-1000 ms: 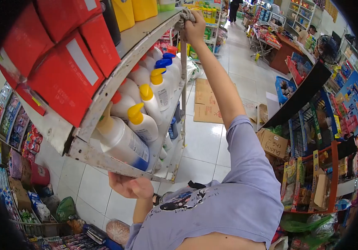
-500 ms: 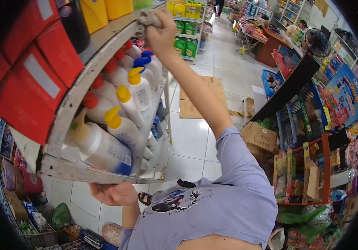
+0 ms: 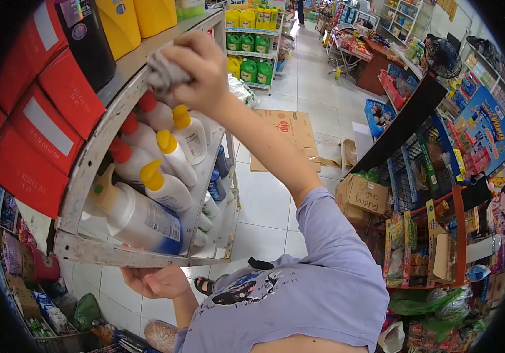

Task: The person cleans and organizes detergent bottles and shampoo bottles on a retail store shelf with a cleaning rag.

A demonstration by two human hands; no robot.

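Observation:
My right hand (image 3: 199, 73) is closed around a crumpled grey cloth (image 3: 167, 72), pressed to the front edge of a worn white metal shelf (image 3: 96, 120). Below that edge, pump bottles stand in rows: white ones with yellow pumps, others with red tops, and a large white-and-blue bottle (image 3: 146, 219) at the near end. My left hand (image 3: 155, 281) is palm up just under the lower shelf rail (image 3: 117, 254), its fingers loosely curled and apart. Nothing shows in it; part of it is hidden by the rail.
Red boxes (image 3: 46, 135), a black bottle (image 3: 86, 44) and yellow containers (image 3: 155, 17) crowd the upper shelf. Flattened cardboard (image 3: 285, 132) lies on the tiled floor. To the right stand cartons (image 3: 365, 195) and a snack rack (image 3: 429, 244). A person is at the far end of the aisle.
My right hand has slid the cloth along the shelf edge toward me, down and left in view. My left hand stays under the rail.

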